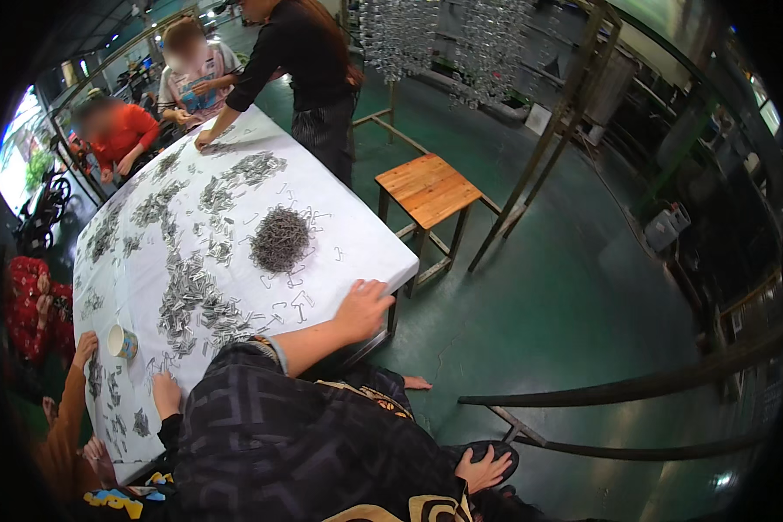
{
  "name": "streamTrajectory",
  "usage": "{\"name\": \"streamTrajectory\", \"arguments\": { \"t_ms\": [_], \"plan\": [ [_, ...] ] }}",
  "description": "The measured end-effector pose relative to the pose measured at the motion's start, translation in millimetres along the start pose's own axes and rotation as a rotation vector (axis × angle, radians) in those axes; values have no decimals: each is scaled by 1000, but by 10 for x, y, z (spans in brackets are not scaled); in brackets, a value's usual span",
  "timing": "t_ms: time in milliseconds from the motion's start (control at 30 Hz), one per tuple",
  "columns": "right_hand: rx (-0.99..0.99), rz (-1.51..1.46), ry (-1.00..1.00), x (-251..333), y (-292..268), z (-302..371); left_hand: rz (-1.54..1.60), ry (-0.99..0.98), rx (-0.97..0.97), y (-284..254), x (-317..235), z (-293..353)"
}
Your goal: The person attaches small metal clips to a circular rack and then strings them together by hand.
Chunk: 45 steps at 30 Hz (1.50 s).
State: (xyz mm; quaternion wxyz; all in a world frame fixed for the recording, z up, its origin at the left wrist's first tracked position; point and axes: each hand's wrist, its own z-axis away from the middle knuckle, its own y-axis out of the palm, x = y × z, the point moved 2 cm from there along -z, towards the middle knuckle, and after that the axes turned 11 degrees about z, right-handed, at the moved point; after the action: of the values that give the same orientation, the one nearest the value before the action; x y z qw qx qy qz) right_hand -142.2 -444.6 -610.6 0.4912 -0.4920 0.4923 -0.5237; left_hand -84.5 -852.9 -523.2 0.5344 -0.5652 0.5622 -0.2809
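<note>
My left hand (361, 311) rests at the near right edge of the white-covered table (357, 237), fingers loosely bent, with nothing seen in it. A few thin bent wire hooks (301, 306) lie left of it. Farther back is a dense round heap of dark metal pieces (280, 239), too small to name. Loose short silvery metal pieces (187, 296) spread over the middle of the table. Low on the right, my right hand (483, 468) lies spread and palm down on a dark rounded surface, probably my knee, holding nothing visible.
Co-workers sit or stand round the far and left sides; a dark-sleeved hand (166, 394) reaches in beside a paper cup (123, 342). A wooden stool (429, 190) stands beyond the table's right side. Dark metal rails (618, 383) cross the right.
</note>
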Motion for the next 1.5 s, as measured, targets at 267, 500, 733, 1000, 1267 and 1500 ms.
{"name": "streamTrajectory", "arguments": {
  "t_ms": [267, 500, 733, 1000, 1267, 1500],
  "plan": [
    [103, -65, -35, 149, 102, -51, -43, -29, 137, -102, 321, 741],
    [212, -113, -107, 297, 98, -30, 7, -15, 123, -142, 336, 812],
    [288, -146, -38, 343, 65, 80, 46, 21, 111, -92, 299, 709],
    [206, -173, -36, 378, -84, 206, 149, 71, 68, -60, 302, 774],
    [268, -349, 39, 374, -184, 403, 69, 222, 63, 306, 836, 621],
    [277, -372, 67, 348, -222, 449, 45, 206, 74, 351, 1032, 596]
  ]
}}
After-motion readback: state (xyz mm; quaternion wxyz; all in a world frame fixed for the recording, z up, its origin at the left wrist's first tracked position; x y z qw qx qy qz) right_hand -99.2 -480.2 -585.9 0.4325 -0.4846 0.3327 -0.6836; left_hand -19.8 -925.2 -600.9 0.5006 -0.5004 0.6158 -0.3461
